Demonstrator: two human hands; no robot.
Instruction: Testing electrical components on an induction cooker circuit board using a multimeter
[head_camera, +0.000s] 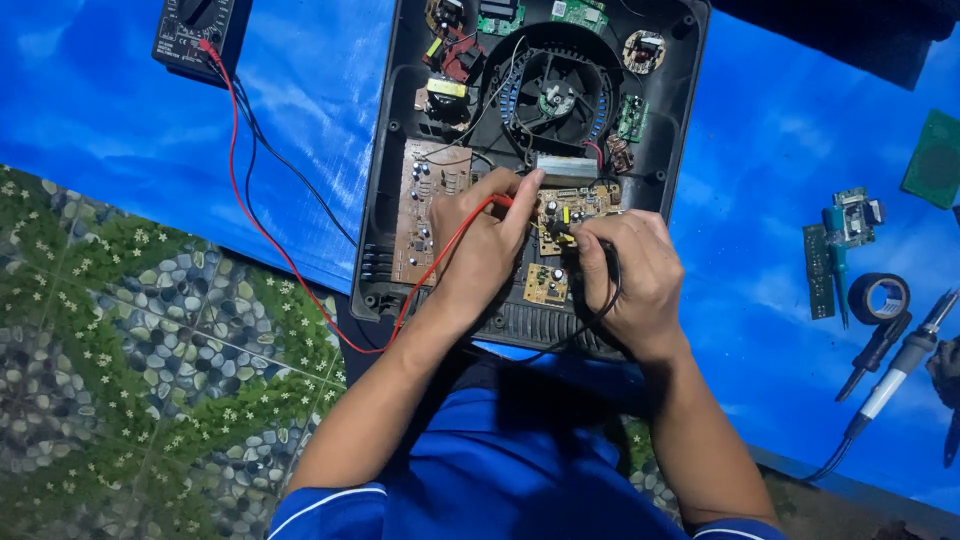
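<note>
The small circuit board sat low in the opened black casing, just under the round fan, and both probes met on it. The left hand was pinched around the red probe, fingers closed, tip angled onto the board's left edge. The right hand was curled tight on the black probe, knuckles up, tip down among the parts. By my judgement, good work here meant steady tips, each on a single solder point, wrists braced on the casing rim, with the leads kept slack.

Outward from there: a long brown board lay to the left in the casing and a tiny board below. The red lead and black lead ran back to the meter at the top left, on the blue sheet. At the right lay a roll of tape, a screwdriver and a soldering iron.

The exact contact points were hidden by the fingers. The meter's dial was cut off by the frame edge, so no reading showed. The black probe's tip was hard to make out.
</note>
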